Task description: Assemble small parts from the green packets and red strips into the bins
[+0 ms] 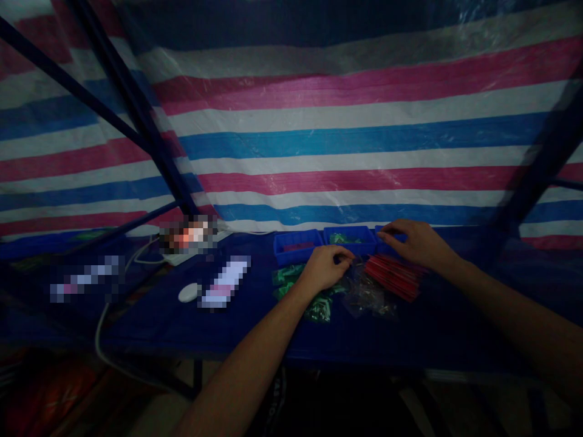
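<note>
My left hand (324, 266) rests on the blue table (182, 321) with its fingers curled in a pinch above small bags of green parts (319, 309); what it pinches is too small to see. My right hand (416, 243) reaches over a bundle of red sticks (394, 276) with fingers bent down at the rightmost blue tray (385, 246). A crumpled clear plastic bag (367, 296) lies between the hands. Two more blue trays stand in a row: one with red pieces (298, 246), one with green pieces (348, 238).
A striped pink, white and blue tarp (346, 133) hangs right behind the table. Dark metal poles (132, 103) slant at the left. A small white round object (188, 292) and a white cable (102, 328) lie on the left part of the table.
</note>
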Action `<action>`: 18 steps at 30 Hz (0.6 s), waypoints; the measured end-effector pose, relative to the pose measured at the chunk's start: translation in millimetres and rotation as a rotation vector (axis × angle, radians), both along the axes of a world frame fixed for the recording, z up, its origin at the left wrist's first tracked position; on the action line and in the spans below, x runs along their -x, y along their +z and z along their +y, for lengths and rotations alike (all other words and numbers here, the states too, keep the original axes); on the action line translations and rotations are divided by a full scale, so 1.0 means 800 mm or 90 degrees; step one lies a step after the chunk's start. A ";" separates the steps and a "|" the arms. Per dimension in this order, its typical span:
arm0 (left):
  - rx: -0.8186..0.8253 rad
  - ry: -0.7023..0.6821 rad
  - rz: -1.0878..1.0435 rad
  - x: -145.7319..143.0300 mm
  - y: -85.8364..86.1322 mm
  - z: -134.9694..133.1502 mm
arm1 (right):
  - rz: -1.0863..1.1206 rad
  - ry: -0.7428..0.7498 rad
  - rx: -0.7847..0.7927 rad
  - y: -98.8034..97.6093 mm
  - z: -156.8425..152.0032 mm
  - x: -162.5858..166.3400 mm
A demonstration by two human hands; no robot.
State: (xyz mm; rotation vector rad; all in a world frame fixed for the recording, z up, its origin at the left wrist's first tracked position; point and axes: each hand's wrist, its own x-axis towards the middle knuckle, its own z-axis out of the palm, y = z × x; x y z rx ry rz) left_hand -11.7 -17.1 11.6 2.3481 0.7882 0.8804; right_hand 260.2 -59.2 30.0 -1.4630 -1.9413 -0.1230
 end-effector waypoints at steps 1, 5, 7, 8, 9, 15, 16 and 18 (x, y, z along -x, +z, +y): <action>-0.002 0.018 -0.031 0.000 0.001 0.000 | 0.010 -0.003 -0.020 0.001 -0.002 0.002; 0.061 0.021 -0.189 -0.001 0.005 0.002 | 0.103 0.027 -0.045 0.004 -0.013 0.018; 0.128 -0.022 -0.248 -0.003 0.005 0.002 | 0.165 0.072 -0.002 0.003 -0.017 0.031; 0.156 -0.045 -0.266 -0.004 0.005 0.001 | 0.204 0.103 0.027 0.002 -0.019 0.038; 0.175 -0.066 -0.278 -0.004 0.005 0.000 | 0.253 0.141 0.065 0.000 -0.020 0.045; 0.159 -0.097 -0.291 -0.006 0.006 -0.007 | 0.572 0.276 0.256 -0.011 -0.019 0.066; 0.152 -0.095 -0.287 -0.006 0.007 -0.008 | 0.586 0.271 0.264 -0.011 -0.019 0.067; 0.146 -0.094 -0.287 -0.006 0.008 -0.009 | 0.596 0.255 0.259 -0.011 -0.020 0.066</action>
